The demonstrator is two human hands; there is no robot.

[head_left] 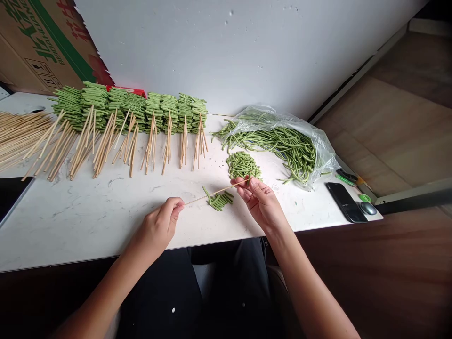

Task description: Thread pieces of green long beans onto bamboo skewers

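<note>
A white marble-look table (88, 226) fills the middle of the frame, w/ a white wall (219, 52) behind it & brown wood-look panels (395, 132) off to the right. A cardboard box (42, 42) w/ green print sits at upper left behind the table. The person's dark trousers (197, 301) show at bottom centre, below the table edge.

Along the back of the table, upper left to centre, runs a long row of skewered green bean pieces (141, 110), bare stick ends fanned toward the person. At the far left edge is a heap of bamboo skewers (21, 136), running out of frame. Right of centre, a clear plastic bag (310, 146) holds long green beans (282, 146), some spilling out on its left side. Just below them is a mound of cut bean pieces (243, 165). At the right end of the table, a black phone (345, 202) lies next to a computer mouse (368, 208).

Centre frame, the hands are apart, both pinching one thin bamboo skewer (215, 194): L hand (155, 230) at its lower-left end, R hand (259, 202) at its upper-right end, right by the mound. R hand's fingers hide that tip, so can't tell if a piece is on it. A small batch of cut pieces (219, 200) lies on the table just below the skewer, btwn the hands.
</note>
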